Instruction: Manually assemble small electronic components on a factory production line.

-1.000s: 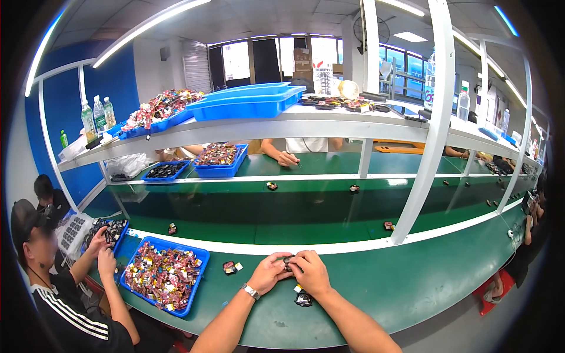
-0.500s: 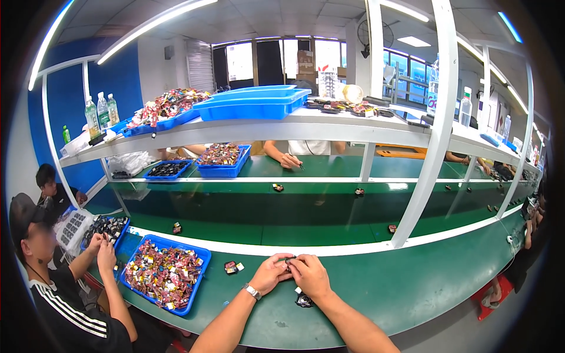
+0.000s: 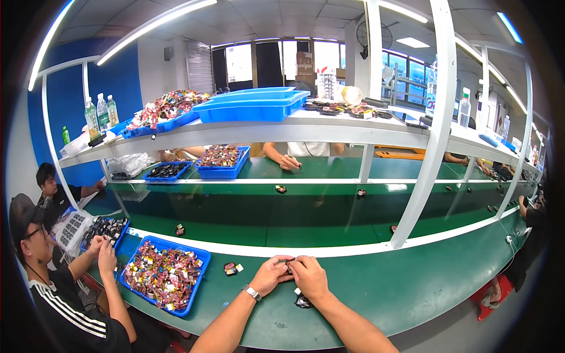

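Note:
My left hand (image 3: 269,277) and my right hand (image 3: 309,277) meet over the green worktable, fingers closed round a small dark part (image 3: 289,265). The fingers cover most of it, so its kind is unclear. Under my right wrist lies a black piece with a white tab (image 3: 303,300). To the left of my left hand rests a small dark assembly with white and yellow bits (image 3: 233,269). Further left stands a blue tray (image 3: 205,259) heaped with small red, white and yellow parts.
A co-worker (image 3: 70,294) sits at left, both hands on a small part, near a tray of black parts (image 3: 107,229). Beyond the white rail a sunken green belt (image 3: 235,217) carries several small assemblies. A white post (image 3: 429,135) and a shelf (image 3: 247,130) with blue trays rise ahead.
The assemblies on the belt have shifted slightly to the right. The person at far left now has an arm stretched out. My hands have barely moved, still closed on the small part.

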Motion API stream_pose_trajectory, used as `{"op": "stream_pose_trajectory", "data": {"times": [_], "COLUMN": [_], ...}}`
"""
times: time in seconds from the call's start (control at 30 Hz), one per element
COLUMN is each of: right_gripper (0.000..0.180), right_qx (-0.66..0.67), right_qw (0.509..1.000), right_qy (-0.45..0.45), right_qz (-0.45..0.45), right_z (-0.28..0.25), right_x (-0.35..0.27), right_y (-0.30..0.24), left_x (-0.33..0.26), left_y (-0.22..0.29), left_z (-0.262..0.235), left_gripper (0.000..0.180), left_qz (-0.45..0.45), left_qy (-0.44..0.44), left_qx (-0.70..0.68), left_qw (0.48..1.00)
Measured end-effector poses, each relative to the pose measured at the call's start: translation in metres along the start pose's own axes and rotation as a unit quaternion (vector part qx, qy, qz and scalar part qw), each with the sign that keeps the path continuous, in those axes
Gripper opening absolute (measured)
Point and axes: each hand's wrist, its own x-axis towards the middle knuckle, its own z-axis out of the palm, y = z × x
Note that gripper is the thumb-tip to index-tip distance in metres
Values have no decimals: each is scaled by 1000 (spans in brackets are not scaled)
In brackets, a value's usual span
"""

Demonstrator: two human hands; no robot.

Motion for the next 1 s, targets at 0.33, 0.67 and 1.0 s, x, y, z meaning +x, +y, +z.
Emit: {"op": "stream_pose_trajectory", "data": {"times": [0.33, 0.67, 1.0], "right_gripper": [18, 23, 25], "right_qx": [198, 295, 68], "right_qw": [975, 928, 922], "right_qy": [-12, -64, 63], "right_qz": [98, 219, 377], "right_z": [-2, 8, 18], "right_x": [2, -3, 45], "right_y": [10, 25, 136], "left_x": [5, 5, 7], "left_y": [-9, -13, -14], "left_z": [-1, 3, 1], "left_gripper": [22, 28, 16], "left_qz": [37, 60, 155], "left_qy": [58, 73, 147], "left_qx": [8, 117, 353], "left_qw": [998, 989, 911]}}
